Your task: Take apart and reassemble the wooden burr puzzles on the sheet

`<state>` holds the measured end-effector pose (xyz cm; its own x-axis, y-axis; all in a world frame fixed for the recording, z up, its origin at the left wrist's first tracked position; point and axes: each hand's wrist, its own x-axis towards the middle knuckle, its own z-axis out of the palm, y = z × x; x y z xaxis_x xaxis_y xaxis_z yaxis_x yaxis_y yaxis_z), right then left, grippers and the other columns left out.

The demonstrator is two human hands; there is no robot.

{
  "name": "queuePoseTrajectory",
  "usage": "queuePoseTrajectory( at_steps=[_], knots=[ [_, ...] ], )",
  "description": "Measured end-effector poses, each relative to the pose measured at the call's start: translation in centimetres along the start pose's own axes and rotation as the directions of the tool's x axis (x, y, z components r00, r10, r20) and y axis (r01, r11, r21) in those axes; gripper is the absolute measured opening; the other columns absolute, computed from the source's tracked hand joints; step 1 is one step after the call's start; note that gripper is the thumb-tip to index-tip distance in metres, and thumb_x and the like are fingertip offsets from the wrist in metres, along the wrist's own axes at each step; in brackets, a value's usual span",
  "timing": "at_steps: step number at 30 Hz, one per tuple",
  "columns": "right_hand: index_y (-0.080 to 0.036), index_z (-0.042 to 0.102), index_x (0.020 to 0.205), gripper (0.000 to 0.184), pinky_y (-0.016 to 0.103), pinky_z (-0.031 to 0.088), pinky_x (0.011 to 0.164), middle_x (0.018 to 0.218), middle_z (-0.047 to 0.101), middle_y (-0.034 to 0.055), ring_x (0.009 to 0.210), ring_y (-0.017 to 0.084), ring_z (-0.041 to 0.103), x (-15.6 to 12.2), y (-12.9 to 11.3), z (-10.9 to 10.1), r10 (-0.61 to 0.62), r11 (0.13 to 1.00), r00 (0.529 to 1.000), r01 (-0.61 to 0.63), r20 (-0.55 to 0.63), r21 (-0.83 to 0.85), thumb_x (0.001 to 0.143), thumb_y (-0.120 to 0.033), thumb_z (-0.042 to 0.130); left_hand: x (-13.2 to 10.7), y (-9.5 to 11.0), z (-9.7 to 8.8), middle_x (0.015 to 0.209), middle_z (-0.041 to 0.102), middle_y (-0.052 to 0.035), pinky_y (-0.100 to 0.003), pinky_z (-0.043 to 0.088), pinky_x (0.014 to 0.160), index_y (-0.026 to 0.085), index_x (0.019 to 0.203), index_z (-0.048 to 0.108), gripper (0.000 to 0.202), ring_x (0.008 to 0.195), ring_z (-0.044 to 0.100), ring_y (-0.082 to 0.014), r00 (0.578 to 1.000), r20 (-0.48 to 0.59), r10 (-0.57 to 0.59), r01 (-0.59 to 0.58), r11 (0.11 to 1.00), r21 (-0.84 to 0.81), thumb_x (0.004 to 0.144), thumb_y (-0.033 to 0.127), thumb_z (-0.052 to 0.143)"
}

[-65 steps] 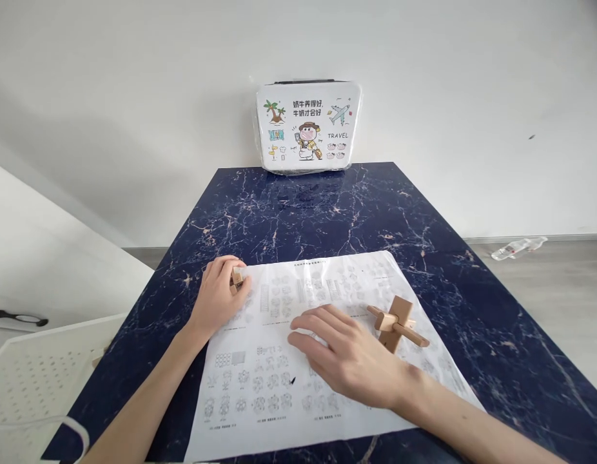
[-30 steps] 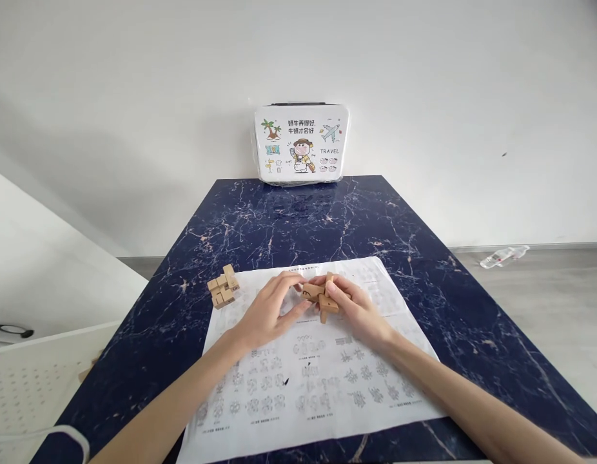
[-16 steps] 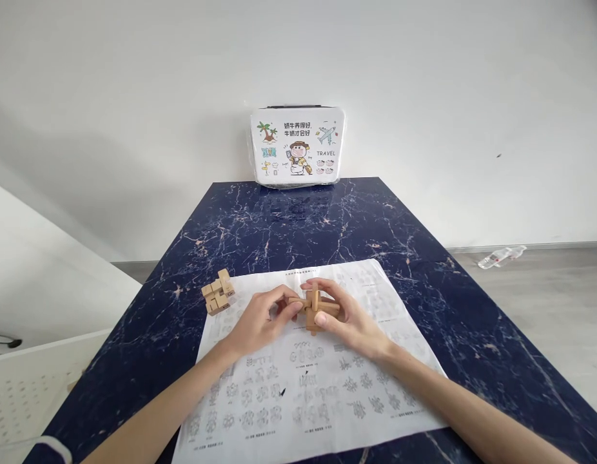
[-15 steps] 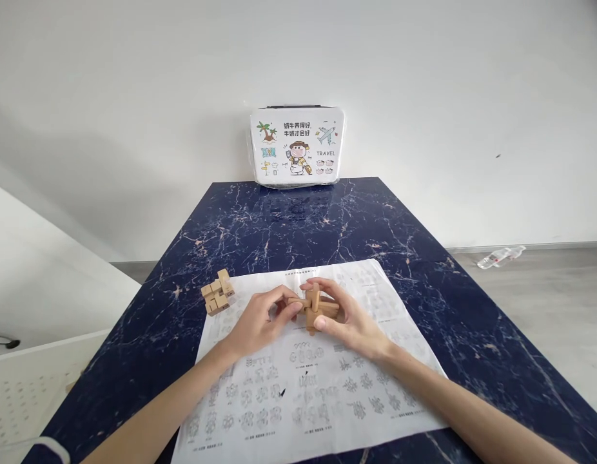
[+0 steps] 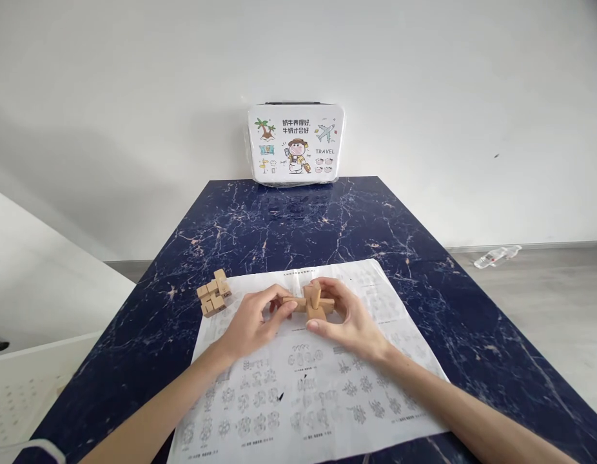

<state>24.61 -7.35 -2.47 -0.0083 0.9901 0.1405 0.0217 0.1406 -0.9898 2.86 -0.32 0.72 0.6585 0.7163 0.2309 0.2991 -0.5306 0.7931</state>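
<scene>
A wooden cross-shaped puzzle (image 5: 312,302) of interlocked sticks is held just above a printed sheet (image 5: 308,380) on the dark blue marble table (image 5: 298,219). My left hand (image 5: 250,322) pinches its left stick. Fingers of my right hand (image 5: 349,319) curl round the puzzle's right side and underside. A second wooden puzzle (image 5: 213,292), a cluster of small cubes, rests on the table at the sheet's upper left corner, apart from both hands.
A white case (image 5: 295,144) with cartoon travel drawings leans against the wall at the table's far edge. A white perforated board (image 5: 18,380) lies low at the left. A clear plastic bottle (image 5: 496,256) lies on the floor at the right.
My left hand let go of the cube puzzle at the sheet's corner. My right hand lifted the cross puzzle from the right, and both hands now hold it over the sheet's middle.
</scene>
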Motion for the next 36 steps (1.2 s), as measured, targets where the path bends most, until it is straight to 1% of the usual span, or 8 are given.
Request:
queuePoseTrajectory(
  at_steps=[4, 8, 14, 19, 23, 26, 31, 36],
  knots=[
    [-0.029, 0.060, 0.130, 0.061, 0.048, 0.060, 0.099, 0.120, 0.071, 0.0071, 0.111, 0.029, 0.072, 0.0, 0.2, -0.2, -0.031, 0.999, 0.999, 0.032, -0.013, 0.029, 0.078, -0.043, 0.089, -0.1, -0.1, 0.0, 0.081, 0.071, 0.0003, -0.026, 0.041, 0.062, 0.020, 0.095, 0.068, 0.024, 0.068, 0.059, -0.0135, 1.000, 0.028, 0.014, -0.015, 1.000, 0.014, 0.108, 0.037, 0.057],
    [-0.031, 0.061, 0.129, 0.058, 0.048, 0.059, 0.100, 0.124, 0.069, 0.0074, 0.111, 0.028, 0.071, 0.0, 0.4, -0.2, -0.055, 0.997, 0.998, 0.057, -0.038, 0.047, 0.080, -0.044, 0.088, -0.1, 0.0, 0.1, 0.081, 0.071, 0.0007, -0.026, 0.042, 0.064, 0.021, 0.095, 0.069, 0.023, 0.068, 0.058, -0.0130, 0.999, 0.034, 0.016, -0.017, 1.000, 0.018, 0.108, 0.036, 0.057],
    [-0.030, 0.062, 0.129, 0.056, 0.053, 0.055, 0.108, 0.132, 0.068, 0.0110, 0.120, 0.031, 0.067, 0.0, 0.1, -0.3, -0.129, 0.989, 0.980, 0.139, -0.150, 0.056, 0.083, -0.052, 0.084, -0.2, -0.1, 0.2, 0.080, 0.071, 0.0001, -0.026, 0.041, 0.062, 0.022, 0.095, 0.068, 0.021, 0.068, 0.060, -0.0142, 0.999, 0.045, -0.006, 0.006, 1.000, 0.017, 0.107, 0.035, 0.057],
    [-0.029, 0.062, 0.128, 0.054, 0.052, 0.057, 0.106, 0.132, 0.069, 0.0111, 0.120, 0.031, 0.068, 0.0, -0.6, -0.6, -0.127, 0.991, 0.965, 0.135, -0.228, 0.020, 0.084, -0.053, 0.083, -0.3, 0.1, 0.2, 0.080, 0.070, -0.0008, -0.027, 0.042, 0.063, 0.021, 0.095, 0.069, 0.025, 0.067, 0.058, -0.0144, 0.998, 0.055, -0.023, 0.023, 1.000, -0.007, 0.108, 0.038, 0.056],
    [-0.028, 0.063, 0.126, 0.050, 0.052, 0.058, 0.103, 0.129, 0.071, 0.0114, 0.120, 0.032, 0.069, 0.5, -0.3, -1.2, -0.061, 0.998, 0.947, 0.047, -0.315, -0.052, 0.087, -0.055, 0.079, -0.3, 0.4, 0.0, 0.078, 0.069, -0.0016, -0.026, 0.040, 0.057, 0.021, 0.095, 0.068, 0.028, 0.067, 0.060, -0.0156, 0.993, 0.041, -0.111, 0.115, 0.988, -0.099, 0.108, 0.043, 0.055],
    [-0.025, 0.063, 0.125, 0.052, 0.053, 0.058, 0.102, 0.125, 0.072, 0.0127, 0.116, 0.033, 0.070, 0.8, 0.1, -1.5, -0.017, 0.990, 0.944, -0.031, -0.331, -0.138, 0.087, -0.057, 0.078, -0.2, 0.5, -0.4, 0.076, 0.065, -0.0007, -0.027, 0.044, 0.062, 0.021, 0.091, 0.063, 0.034, 0.068, 0.059, -0.0154, 0.982, -0.002, -0.187, 0.182, 0.958, -0.223, 0.109, 0.046, 0.052],
    [-0.023, 0.064, 0.121, 0.057, 0.056, 0.055, 0.100, 0.123, 0.073, 0.0139, 0.114, 0.036, 0.069, 0.7, 0.3, -1.3, -0.071, 0.915, 0.966, -0.036, -0.250, -0.401, 0.081, -0.058, 0.083, -0.1, 0.2, -0.7, 0.073, 0.056, 0.0012, -0.028, 0.044, 0.064, 0.021, 0.086, 0.058, 0.037, 0.067, 0.054, -0.0149, 0.965, -0.068, -0.252, 0.210, 0.906, -0.369, 0.108, 0.050, 0.052],
    [-0.025, 0.061, 0.121, 0.052, 0.058, 0.052, 0.100, 0.123, 0.072, 0.0134, 0.115, 0.037, 0.066, 0.5, 0.4, -0.9, -0.117, 0.833, 0.975, -0.007, -0.188, -0.553, 0.082, -0.054, 0.081, -0.2, -0.7, -0.7, 0.073, 0.056, 0.0005, -0.028, 0.041, 0.065, 0.021, 0.083, 0.059, 0.041, 0.067, 0.051, -0.0148, 0.947, -0.100, -0.305, 0.222, 0.846, -0.485, 0.109, 0.052, 0.052]
  ],
)
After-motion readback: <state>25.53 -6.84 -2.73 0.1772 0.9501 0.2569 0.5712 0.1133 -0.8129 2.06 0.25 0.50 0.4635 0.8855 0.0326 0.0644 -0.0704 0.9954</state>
